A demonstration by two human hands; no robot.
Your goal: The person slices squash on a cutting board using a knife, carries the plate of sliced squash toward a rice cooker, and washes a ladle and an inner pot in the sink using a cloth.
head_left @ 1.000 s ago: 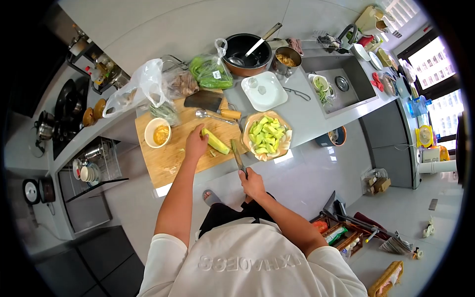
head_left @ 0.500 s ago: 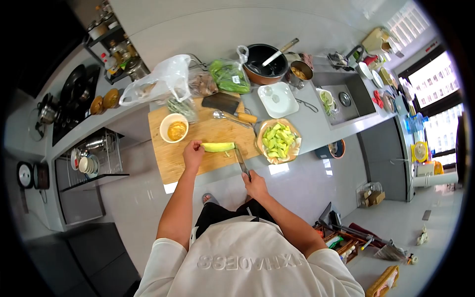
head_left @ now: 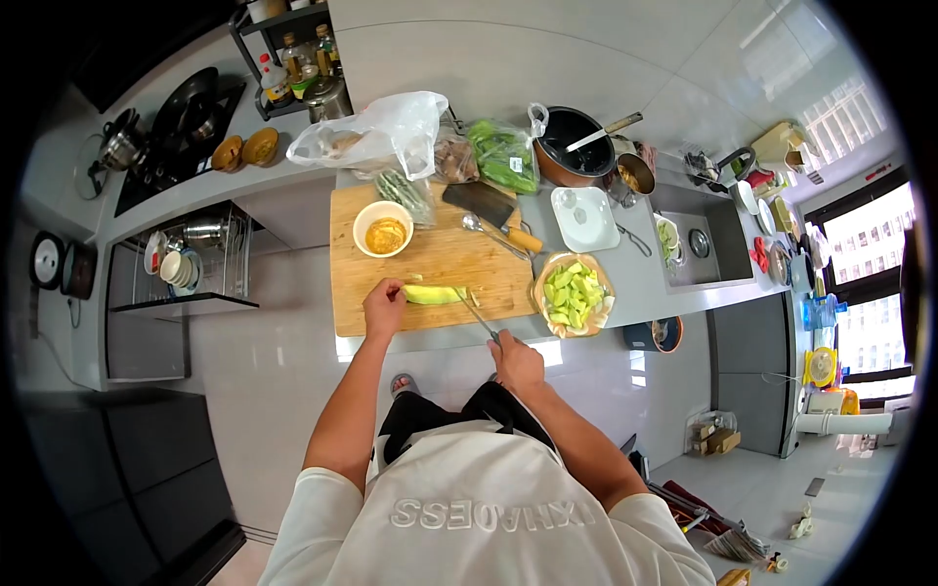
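Note:
A peeled pale-green gourd (head_left: 435,294), luffa-like, lies crosswise on the wooden cutting board (head_left: 362,317). My left hand (head_left: 385,308) pinches its left end between closed fingers. My right hand (head_left: 518,361) is wrapped round the handle of a knife (head_left: 479,316). Its narrow blade slants up and left to the gourd's right end, where a small bit lies beside it. Right of the board stands a scalloped bowl (head_left: 606,317) of chopped green pieces (head_left: 573,295). A white bowl (head_left: 363,244) with beaten-egg-like yellow liquid sits at the board's upper left.
A cleaver (head_left: 479,203) and a metal spoon (head_left: 473,223) lie at the board's back. Behind are plastic bags (head_left: 376,137), bagged greens (head_left: 504,161) and a dark pot (head_left: 567,132). A white square dish (head_left: 584,220) stands left of the sink (head_left: 718,264).
The view has shifted, so the counter appears further right. The knife now slants more at the gourd's right end, and a small bit shows beside the blade. Both hands keep their holds.

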